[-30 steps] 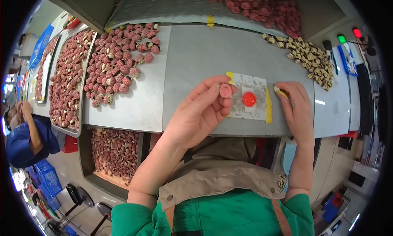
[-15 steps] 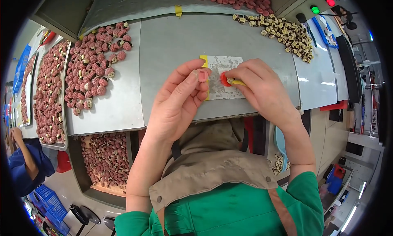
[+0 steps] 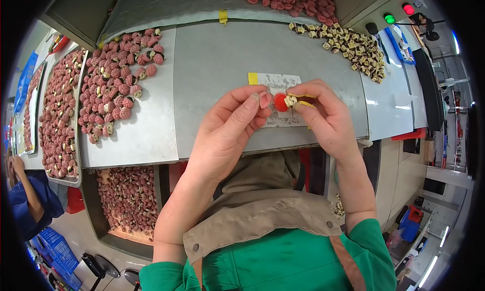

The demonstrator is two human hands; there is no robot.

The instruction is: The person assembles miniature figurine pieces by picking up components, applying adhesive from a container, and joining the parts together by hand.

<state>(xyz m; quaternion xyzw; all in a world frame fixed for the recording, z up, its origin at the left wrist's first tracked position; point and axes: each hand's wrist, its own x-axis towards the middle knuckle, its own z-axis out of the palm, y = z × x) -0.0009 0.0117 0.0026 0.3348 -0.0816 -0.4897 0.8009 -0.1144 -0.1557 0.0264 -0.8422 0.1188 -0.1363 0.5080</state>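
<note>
My left hand [image 3: 230,124] pinches a small pink round piece [image 3: 264,100] between thumb and fingertips. My right hand [image 3: 323,116] holds a small cream and dark piece [image 3: 291,100] at its fingertips. Both pieces meet at a red round button [image 3: 280,102] that sits on a pale plate [image 3: 281,83] taped to the grey metal table [image 3: 217,58] with yellow tape [image 3: 252,78]. The hands cover most of the plate.
A heap of pink pieces [image 3: 113,86] lies on the left, more fill trays [image 3: 53,119] and a bin [image 3: 126,200] below. Cream and dark pieces [image 3: 348,43] lie at the right rear. Green and red lamps [image 3: 399,14] sit far right. A person in blue [image 3: 25,200] stands lower left.
Both hands have come together over the red button. The right hand brought a cream and dark piece to it; the left hand still holds the pink piece.
</note>
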